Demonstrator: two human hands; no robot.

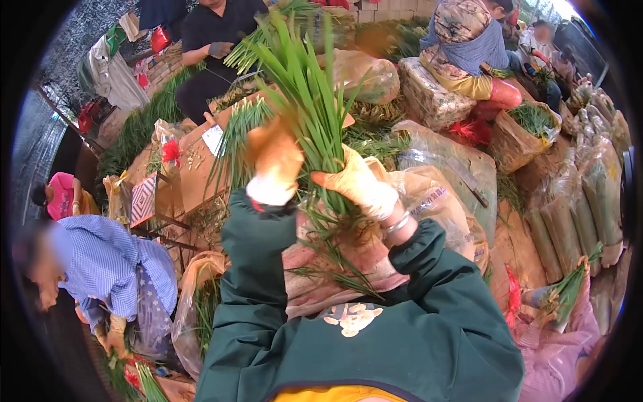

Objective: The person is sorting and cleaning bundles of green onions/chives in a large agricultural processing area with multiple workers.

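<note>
A bunch of garlic chives (315, 107), long flat green leaves, stands upright in front of my chest. Wrapped round its lower part is my right hand (358, 181), in an orange-tan glove with a white cuff. My left hand (276, 157), gloved the same way, is just left of the bunch and smeared by motion, so its fingers do not show clearly. Loose leaves (335, 248) hang below the bunch over a pinkish cloth (305, 281) on my lap.
A brown board (194, 171) with more chives (244, 127) is ahead left. Plastic bags (439, 208) lie close on my right; wrapped green bundles (589, 194) stand farther right. A person in checked blue (110, 258) bends at left, others work around, one in black (218, 40) ahead.
</note>
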